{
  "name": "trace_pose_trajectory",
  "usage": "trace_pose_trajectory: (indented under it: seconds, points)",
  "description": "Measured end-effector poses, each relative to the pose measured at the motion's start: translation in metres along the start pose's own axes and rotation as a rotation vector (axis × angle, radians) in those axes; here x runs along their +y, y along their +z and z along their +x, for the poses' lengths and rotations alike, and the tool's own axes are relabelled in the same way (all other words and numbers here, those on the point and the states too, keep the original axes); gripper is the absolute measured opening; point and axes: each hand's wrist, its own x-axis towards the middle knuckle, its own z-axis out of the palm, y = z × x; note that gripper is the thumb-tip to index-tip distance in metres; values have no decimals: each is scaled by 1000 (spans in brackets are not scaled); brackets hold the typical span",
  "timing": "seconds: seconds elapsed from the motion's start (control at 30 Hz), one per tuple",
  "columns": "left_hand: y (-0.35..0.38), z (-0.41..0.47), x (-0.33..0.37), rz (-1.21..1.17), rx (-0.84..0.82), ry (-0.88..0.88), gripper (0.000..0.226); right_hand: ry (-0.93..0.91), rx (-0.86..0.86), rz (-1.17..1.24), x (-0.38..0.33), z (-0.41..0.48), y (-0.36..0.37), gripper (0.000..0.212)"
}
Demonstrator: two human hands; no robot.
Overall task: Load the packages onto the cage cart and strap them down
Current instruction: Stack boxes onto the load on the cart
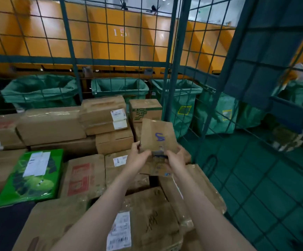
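One package [158, 135], in left grip [138, 157], right grip [175, 158]

A pale "15" stands on the orange wall [121, 40]; the blue marker on my carton [158, 136] I cannot make out.

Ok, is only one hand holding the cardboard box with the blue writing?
No, the left hand and the right hand both grip the lower end of the cardboard box, one on each side.
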Motion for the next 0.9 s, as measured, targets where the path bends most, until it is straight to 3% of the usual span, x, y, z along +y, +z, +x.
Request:
trace_pose_trajectory:
  seconds: [0.33, 0.6, 0.73, 0.83, 0.9]
  points:
    - [18, 94, 3, -1, 16, -25, 57, -35, -78, -62, -28, 80, 20, 67]
    - [48, 172, 9, 59, 33, 13, 43, 20, -122, -33, -30, 163, 27, 85]
    - [64, 211, 19, 57, 18, 34, 50, 81, -138, 83, -28, 203, 28, 78]
    - [71, 231, 11, 121, 68, -21, 47, 154, -254, 233, -9, 212, 35, 69]
    - [69, 241, 2, 144, 118, -45, 54, 193, -289, 271, 9, 211, 47, 81]
